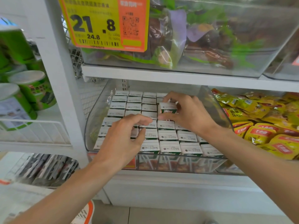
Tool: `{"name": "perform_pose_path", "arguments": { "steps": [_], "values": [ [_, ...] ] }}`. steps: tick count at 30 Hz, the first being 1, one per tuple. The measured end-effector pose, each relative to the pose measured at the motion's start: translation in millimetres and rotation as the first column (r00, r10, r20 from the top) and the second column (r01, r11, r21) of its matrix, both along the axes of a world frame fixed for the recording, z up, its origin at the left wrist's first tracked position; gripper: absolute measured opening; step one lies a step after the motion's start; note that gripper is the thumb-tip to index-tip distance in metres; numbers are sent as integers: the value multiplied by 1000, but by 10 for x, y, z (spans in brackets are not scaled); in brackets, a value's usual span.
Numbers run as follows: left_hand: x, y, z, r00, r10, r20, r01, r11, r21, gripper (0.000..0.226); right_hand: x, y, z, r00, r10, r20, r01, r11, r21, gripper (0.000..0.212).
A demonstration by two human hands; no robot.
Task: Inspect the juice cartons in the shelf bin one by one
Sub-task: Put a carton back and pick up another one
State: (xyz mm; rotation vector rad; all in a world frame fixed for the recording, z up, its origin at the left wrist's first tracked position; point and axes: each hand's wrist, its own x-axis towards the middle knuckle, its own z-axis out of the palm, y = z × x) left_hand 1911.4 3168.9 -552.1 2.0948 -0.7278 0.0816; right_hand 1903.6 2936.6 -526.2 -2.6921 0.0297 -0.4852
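Observation:
A clear plastic shelf bin (178,164) holds several rows of small juice cartons (168,135) with white tops and green sides. My right hand (187,113) pinches one carton (167,108) and holds it raised above its neighbours near the bin's right middle. My left hand (124,136) hovers over the left middle rows, fingers loosely curled with nothing in them; whether the fingertips touch the carton tops I cannot tell.
Above hangs a clear bin of bagged snacks (202,39) with a yellow-orange price tag (103,23). Yellow snack packets (262,126) fill the bin to the right. Green canisters (30,91) stand on the left shelf behind a white upright (64,94).

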Motion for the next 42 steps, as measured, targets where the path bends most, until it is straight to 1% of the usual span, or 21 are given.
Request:
{"name": "perform_pose_path", "arguments": {
  "steps": [2, 3, 6, 9, 11, 14, 18, 22, 25, 30, 32, 33, 35, 37, 38, 40, 42],
  "values": [
    [11, 5, -2, 1000, 4, -8, -4, 1000, 0, 32, -3, -18, -37, 998, 27, -61, -26, 1000, 2, 52],
    [15, 9, -4, 1000, 8, -13, -8, 1000, -1, 32, -7, -27, -54, 996, 43, -82, -43, 999, -1, 45],
    [21, 19, -5, 1000, 19, -23, -19, 1000, -1, 31, -6, -54, -82, 992, 79, -100, -78, 997, 10, 23],
    [25, 28, -4, 999, 35, -33, -36, 999, -9, 31, 24, -66, -84, 989, 86, -121, -83, 996, 29, 12],
    [30, 36, -5, 998, 57, -39, -57, 998, -12, 30, 75, -32, -74, 987, 105, -120, -99, 994, 53, 16],
    [33, 48, -2, 995, 92, -45, -93, 996, -9, 32, 195, 99, -60, 979, 138, -149, -133, 990, 42, 24],
    [41, 50, 7, 993, 109, -53, -109, 994, -2, 33, 354, 184, 30, 949, 193, -250, -211, 976, -46, 21],
    [48, 50, 3, 992, 112, -54, -112, 994, 3, 33, 462, 137, 199, 888, 225, -400, -308, 938, -156, 29],
    [53, 57, -1, 992, 113, -64, -114, 993, -7, 32, 504, 125, 233, 870, 233, -434, -336, 925, -177, 34],
    [58, 57, -7, 991, 117, -62, -118, 993, -12, 32, 515, 130, 185, 881, 237, -409, -331, 927, -177, 30],
    [58, 50, -6, 991, 117, -63, -118, 993, -13, 32, 481, 120, 163, 893, 248, -376, -315, 940, -129, 28],
    [56, 48, -5, 991, 118, -63, -119, 993, -15, 33, 454, 112, 166, 903, 259, -342, -305, 949, -85, 27],
    [56, 47, -7, 991, 120, -63, -121, 992, -22, 33, 393, 89, 206, 938, 265, -223, -271, 963, 5, 22],
    [60, 41, -15, 991, 122, -58, -125, 991, -42, 36, 311, 77, 259, 960, 262, -98, -257, 964, 63, 20],
    [64, 40, -17, 991, 125, -58, -128, 990, -57, 39, 256, 88, 277, 961, 272, -59, -267, 960, 84, 21],
    [70, 41, -22, 990, 122, -68, -127, 989, -78, 49, 110, 116, 274, 956, 292, 7, -292, 952, 93, 24],
    [78, 45, -30, 992, 102, -76, -107, 992, -62, 62, -63, 137, 249, 953, 285, 107, -294, 953, 79, 29]
  ]
}}
